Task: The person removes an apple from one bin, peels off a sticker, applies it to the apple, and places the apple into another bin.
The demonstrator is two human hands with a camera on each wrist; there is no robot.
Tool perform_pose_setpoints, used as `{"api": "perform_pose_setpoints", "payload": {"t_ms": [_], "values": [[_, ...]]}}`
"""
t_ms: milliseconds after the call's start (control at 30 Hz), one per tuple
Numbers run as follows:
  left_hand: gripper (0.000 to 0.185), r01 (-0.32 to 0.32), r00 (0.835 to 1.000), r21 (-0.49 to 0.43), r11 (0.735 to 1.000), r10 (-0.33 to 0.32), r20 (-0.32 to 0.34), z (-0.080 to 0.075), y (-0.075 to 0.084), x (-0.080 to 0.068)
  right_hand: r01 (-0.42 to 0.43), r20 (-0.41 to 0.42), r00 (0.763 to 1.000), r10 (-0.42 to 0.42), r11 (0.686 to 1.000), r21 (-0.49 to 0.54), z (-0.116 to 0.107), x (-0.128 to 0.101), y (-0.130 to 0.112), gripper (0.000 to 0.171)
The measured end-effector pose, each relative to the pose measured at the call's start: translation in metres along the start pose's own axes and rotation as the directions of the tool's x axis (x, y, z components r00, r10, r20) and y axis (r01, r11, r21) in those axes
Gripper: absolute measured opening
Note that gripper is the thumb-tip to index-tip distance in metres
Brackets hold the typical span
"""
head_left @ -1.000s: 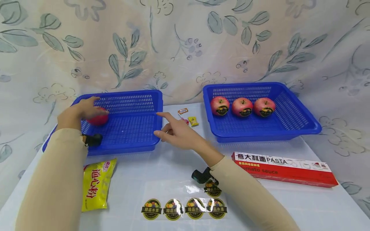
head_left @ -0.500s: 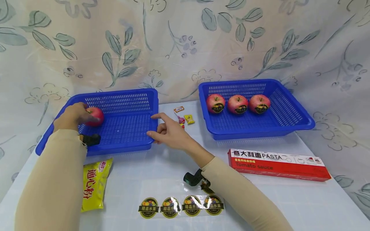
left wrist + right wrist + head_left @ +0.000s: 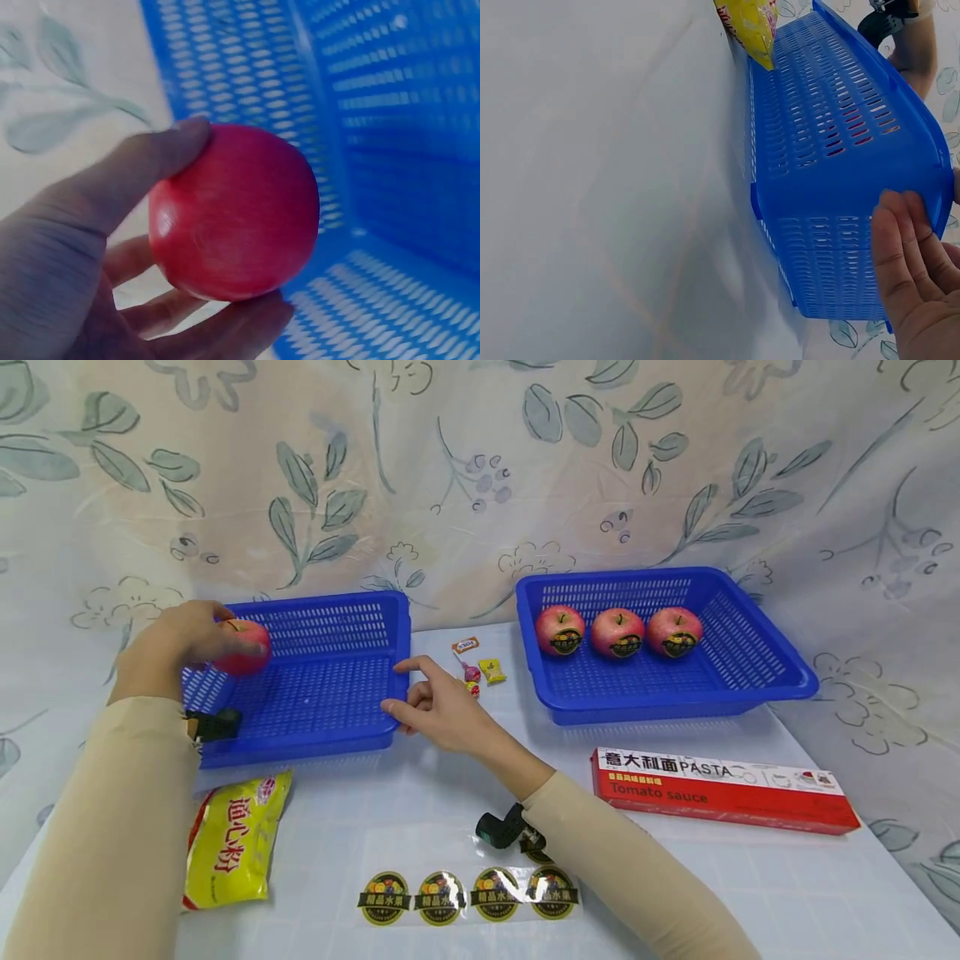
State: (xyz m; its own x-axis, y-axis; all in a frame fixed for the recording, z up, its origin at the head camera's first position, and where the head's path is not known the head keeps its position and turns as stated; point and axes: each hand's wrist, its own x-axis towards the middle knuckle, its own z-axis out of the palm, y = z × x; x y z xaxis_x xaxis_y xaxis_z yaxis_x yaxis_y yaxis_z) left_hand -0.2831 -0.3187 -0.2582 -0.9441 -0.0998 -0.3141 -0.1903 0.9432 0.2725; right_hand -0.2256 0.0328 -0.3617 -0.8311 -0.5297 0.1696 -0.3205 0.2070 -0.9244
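My left hand (image 3: 180, 639) grips a red apple (image 3: 243, 647) at the left end of the left blue basket (image 3: 337, 745). In the left wrist view the thumb lies over the apple (image 3: 236, 214) and the fingers are curled beneath it, close to the basket wall (image 3: 225, 60). My right hand (image 3: 446, 706) holds the right end of that same basket, index finger and thumb at the rim. In the right wrist view the other fingers (image 3: 900, 262) lie against the outside of the basket wall (image 3: 832, 195).
A second blue basket (image 3: 675, 703) with 3 stickered apples (image 3: 617, 632) stands at the back right. Wrapped candies (image 3: 492, 671) lie between the baskets. Nearer are a yellow pasta bag (image 3: 236, 843), a red-and-white pasta box (image 3: 720, 793) and a sticker sheet (image 3: 468, 918), partly under the right arm.
The left hand has closed round the apple and moved it slightly up and left from the basket floor. The right hand stays at the basket's right end; the head view shifted slightly.
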Motion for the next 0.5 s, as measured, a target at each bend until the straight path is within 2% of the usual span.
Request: {"api": "perform_pose_setpoints", "payload": {"t_ms": [167,267,333,500], "values": [[0.107,-0.122,0.990,0.014,0.992,0.122,-0.074,-0.002,0.025,-0.014,0.010,0.041,0.999,-0.003,0.984,-0.178,-0.008,-0.002,-0.003,0.061],[0.103,-0.217,0.969,-0.025,0.976,0.212,-0.128,0.004,0.042,-0.023,0.025,0.042,0.999,-0.013,0.954,-0.299,-0.016,-0.008,-0.006,0.062],[0.098,-0.276,0.951,-0.046,0.960,0.265,-0.160,0.009,0.053,-0.030,0.033,0.024,0.999,-0.027,0.939,-0.342,-0.023,-0.014,-0.008,0.061],[0.094,-0.374,0.914,-0.089,0.923,0.350,-0.206,0.025,0.081,-0.052,0.101,-0.015,0.993,-0.115,0.925,-0.366,-0.043,-0.029,-0.015,0.056]]}}
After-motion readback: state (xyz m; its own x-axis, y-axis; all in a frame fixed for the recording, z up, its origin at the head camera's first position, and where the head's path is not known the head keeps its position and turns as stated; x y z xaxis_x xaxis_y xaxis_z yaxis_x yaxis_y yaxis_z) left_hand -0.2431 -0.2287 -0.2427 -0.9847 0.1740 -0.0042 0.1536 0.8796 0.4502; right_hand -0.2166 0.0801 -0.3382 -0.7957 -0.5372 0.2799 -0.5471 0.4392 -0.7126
